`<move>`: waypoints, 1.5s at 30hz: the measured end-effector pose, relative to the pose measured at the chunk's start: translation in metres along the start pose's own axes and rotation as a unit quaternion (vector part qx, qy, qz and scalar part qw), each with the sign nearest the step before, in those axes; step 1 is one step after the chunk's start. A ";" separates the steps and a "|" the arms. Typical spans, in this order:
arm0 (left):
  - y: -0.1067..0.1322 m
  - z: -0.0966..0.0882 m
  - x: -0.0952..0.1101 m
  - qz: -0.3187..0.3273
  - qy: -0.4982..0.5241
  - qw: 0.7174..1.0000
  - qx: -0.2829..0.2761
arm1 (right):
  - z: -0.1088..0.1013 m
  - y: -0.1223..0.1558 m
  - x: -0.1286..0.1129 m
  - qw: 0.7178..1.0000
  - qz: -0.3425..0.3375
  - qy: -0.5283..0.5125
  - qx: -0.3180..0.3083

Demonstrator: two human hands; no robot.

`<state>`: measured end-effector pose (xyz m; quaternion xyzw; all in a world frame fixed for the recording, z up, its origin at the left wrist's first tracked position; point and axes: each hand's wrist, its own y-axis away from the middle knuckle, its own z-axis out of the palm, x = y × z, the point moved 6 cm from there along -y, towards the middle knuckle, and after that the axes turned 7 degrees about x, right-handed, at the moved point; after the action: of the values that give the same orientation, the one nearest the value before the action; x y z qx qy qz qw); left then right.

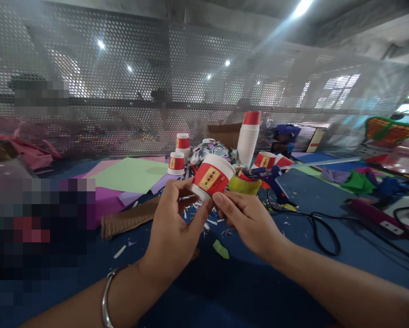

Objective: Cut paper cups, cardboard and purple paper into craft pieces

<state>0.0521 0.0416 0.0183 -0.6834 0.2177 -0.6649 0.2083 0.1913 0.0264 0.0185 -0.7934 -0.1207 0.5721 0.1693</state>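
A red and white paper cup (221,177) with a yellow label is held tilted over the table, its rim toward the upper right. My left hand (172,230) wraps around the cup's left side, thumb underneath. My right hand (250,221) pinches at the cup's lower right edge with thumb and fingers. Whether a small piece sits between those right fingertips is hidden. Just behind my right hand stands a blue glue gun (279,187) with a clear glue stick in its back. Paper scraps, including a green piece (221,249), lie beneath my hands.
A tall stack of paper cups (248,141) rises behind, near two smaller cups (176,163) on the left. Coloured paper sheets (132,175) and a corrugated cardboard strip (131,218) lie leftward. A black cable (327,248) loops at right, near a purple tool (375,216).
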 end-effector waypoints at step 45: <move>0.000 0.004 -0.002 -0.119 0.130 0.984 0.011 | -0.003 0.002 -0.002 1.000 -0.014 0.017 0.009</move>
<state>0.0564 0.0429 0.0168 -0.6097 0.1528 -0.7706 0.1054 0.1932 0.0236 0.0208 -0.8000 -0.1239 0.5567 0.1864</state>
